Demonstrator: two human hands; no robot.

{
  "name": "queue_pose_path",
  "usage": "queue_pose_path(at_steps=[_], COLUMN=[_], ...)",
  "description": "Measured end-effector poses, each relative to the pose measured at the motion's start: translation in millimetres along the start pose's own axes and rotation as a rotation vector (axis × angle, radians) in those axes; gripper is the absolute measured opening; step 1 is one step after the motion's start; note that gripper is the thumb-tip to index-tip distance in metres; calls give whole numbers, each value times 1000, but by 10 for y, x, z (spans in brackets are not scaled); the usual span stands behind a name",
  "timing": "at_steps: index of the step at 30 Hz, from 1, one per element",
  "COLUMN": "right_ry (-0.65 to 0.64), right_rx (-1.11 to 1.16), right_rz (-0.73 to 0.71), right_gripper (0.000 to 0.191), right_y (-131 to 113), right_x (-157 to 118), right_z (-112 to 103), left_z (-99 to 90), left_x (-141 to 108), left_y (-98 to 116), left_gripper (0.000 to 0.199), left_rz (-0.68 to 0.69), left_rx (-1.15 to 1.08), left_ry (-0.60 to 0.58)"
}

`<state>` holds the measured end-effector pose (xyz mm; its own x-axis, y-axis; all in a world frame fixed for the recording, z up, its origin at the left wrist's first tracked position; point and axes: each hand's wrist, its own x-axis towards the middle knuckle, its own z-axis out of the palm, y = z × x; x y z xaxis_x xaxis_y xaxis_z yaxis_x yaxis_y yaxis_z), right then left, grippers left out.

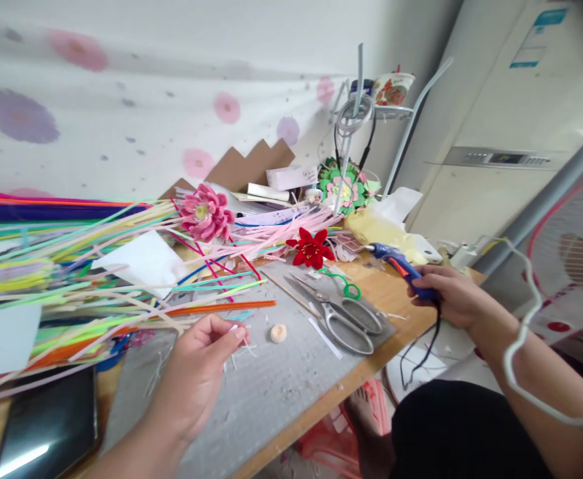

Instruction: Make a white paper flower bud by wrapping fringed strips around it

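My left hand (199,362) is closed in a pinch over the grey mat (271,379). A small white piece with thin strands (247,344) pokes out from its fingertips; most of it is hidden. My right hand (446,293) wraps round the handle of a blue hot glue gun (396,261), whose nozzle points left at the table's right side. Just right of my left hand lies a small round beige piece (278,333). Large scissors (344,316) rest on the mat between my hands, beside a thin wooden stick (291,293).
Bundles of coloured pipe cleaners (72,266) cover the left side. A phone (46,419) lies front left. A pink flower (205,213), a red flower (310,249) and a green-pink flower (342,186) stand behind. A white cable (516,346) crosses over my right forearm.
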<state>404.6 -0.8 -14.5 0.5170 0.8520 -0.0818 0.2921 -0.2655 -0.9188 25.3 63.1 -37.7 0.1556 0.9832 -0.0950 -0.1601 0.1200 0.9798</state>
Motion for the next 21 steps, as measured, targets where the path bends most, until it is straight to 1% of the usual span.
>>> queue_pose_path(at_steps=[1, 2, 3, 4, 7, 9, 12, 16, 18, 21], right_ry=[-58, -138, -224, -290, -368, -416, -454, -448, -428, -469], right_rx=[87, 238, 353, 418, 467, 452, 318, 110, 24, -113], right_rz=[-21, -29, -27, -22, -13, -51, -146, -275, -375, -550], right_gripper=[16, 21, 23, 23, 26, 31, 32, 30, 32, 25], right_y=[-86, -166, -237, -298, -421, -454, -428, -313, -289, -332], right_x=[-79, -159, -238, -314, -506, -589, -665, -774, -830, -881], right_z=[123, 263, 414, 569, 980, 1163, 1294, 1347, 1367, 1398], left_z=[3, 5, 6, 6, 2, -2, -7, -15, -18, -21], left_x=[-3, -6, -8, -9, -10, -11, -10, -8, -8, -11], left_y=[5, 10, 14, 17, 26, 32, 41, 45, 40, 34], left_gripper=[19, 19, 19, 18, 18, 17, 17, 16, 16, 15], left_rz=[3, 6, 13, 20, 40, 46, 49, 49, 61, 77], left_rx=[-3, -9, -17, -27, -65, -90, -112, -116, -115, -114], left_ry=[7, 14, 21, 28, 70, 92, 115, 134, 132, 129])
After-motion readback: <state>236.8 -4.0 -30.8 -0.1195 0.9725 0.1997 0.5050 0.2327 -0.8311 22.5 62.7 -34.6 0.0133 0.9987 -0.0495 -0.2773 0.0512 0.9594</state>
